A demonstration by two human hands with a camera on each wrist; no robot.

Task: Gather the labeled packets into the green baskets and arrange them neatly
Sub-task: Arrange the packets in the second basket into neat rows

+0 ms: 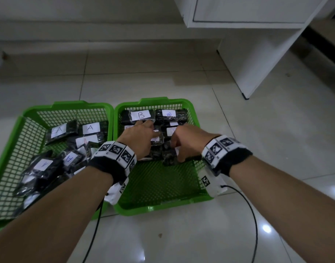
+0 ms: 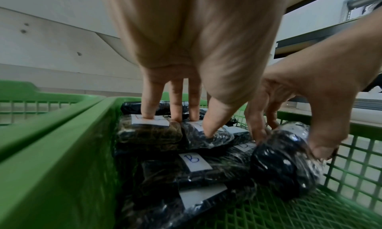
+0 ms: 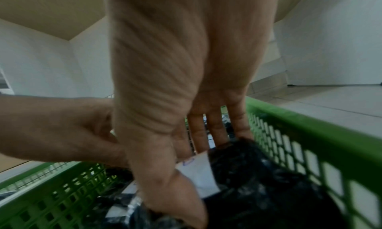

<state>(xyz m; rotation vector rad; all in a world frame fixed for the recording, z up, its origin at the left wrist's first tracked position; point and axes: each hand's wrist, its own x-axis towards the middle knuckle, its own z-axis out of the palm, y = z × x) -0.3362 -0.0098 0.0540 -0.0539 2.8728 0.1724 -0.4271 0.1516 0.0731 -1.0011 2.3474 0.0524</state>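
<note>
- Packets (image 1: 141, 115) marked B are stacked in the right basket (image 1: 155, 206), at its far end.
- Packets marked A (image 1: 91, 127) are strewn loosely in the left basket (image 1: 30, 114), which touches the right one on the floor (image 1: 182, 240).
- Straight fingers (image 2: 148, 105) of the left hand (image 1: 139, 136) are pressed onto the B stack.
- One packet (image 2: 283, 163) is pinched between thumb and fingers of the right hand (image 1: 189, 141).
</note>
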